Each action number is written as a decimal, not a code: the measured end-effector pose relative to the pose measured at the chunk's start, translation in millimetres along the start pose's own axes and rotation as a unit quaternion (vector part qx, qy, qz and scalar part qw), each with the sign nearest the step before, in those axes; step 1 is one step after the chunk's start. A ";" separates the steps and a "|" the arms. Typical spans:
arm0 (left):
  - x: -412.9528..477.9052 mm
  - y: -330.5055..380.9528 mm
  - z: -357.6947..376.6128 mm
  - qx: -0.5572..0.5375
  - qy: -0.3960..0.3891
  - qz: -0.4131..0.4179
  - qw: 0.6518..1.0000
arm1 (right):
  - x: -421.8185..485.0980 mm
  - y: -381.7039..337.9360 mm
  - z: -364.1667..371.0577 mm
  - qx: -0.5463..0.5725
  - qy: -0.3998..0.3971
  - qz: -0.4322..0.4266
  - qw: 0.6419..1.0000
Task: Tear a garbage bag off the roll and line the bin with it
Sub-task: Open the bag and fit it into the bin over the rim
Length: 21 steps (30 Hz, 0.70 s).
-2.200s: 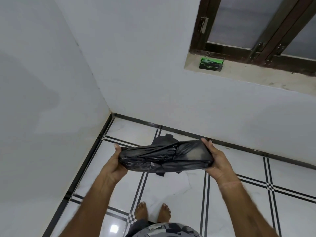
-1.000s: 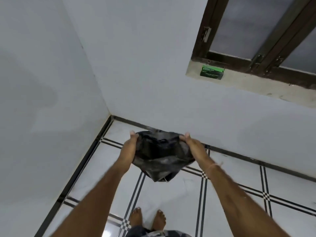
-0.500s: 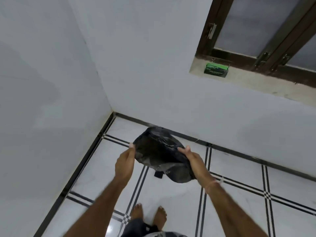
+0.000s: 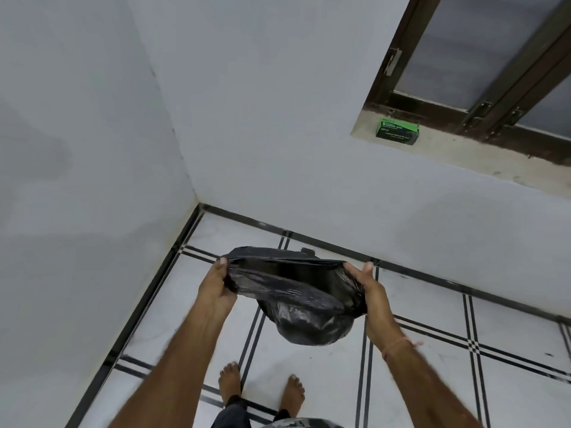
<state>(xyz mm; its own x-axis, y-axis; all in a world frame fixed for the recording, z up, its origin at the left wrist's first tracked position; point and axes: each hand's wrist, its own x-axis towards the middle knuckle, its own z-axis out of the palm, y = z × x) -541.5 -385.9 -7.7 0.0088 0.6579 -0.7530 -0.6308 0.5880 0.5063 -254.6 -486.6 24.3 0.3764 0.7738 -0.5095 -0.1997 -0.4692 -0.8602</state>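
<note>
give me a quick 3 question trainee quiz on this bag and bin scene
1. True or false: the black garbage bag is held by both the left hand and the right hand.
2. Where is the green box? A) on the floor B) on the window ledge C) in a hand
3. Fill in: the person's bare feet stand on a white ____ floor with black lines.

Key: 1 true; 2 B; 3 tiled

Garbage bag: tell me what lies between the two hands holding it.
In the head view, only the black garbage bag spans from the left hand to the right hand, its mouth stretched open between them and its body sagging below.
</note>
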 end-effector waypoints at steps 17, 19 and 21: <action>39.3 137.1 -2.3 0.111 -0.192 0.089 0.971 | 14.5 -80.2 106.9 0.047 -0.077 0.003 0.996; 45.1 154.7 0.1 0.118 -0.209 0.110 0.965 | 16.3 -89.9 120.7 0.022 -0.083 -0.004 0.996; 50.0 168.0 -1.1 0.120 -0.229 0.135 0.957 | 20.5 -96.7 133.7 0.006 -0.079 -0.002 0.997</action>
<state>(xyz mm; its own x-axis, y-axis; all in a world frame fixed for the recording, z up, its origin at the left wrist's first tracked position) -648.0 -254.7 39.3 0.2439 0.9061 -0.3458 -0.4621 0.4220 0.7800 -348.5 -368.5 94.1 0.2293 0.8333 -0.5030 -0.2100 -0.4622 -0.8615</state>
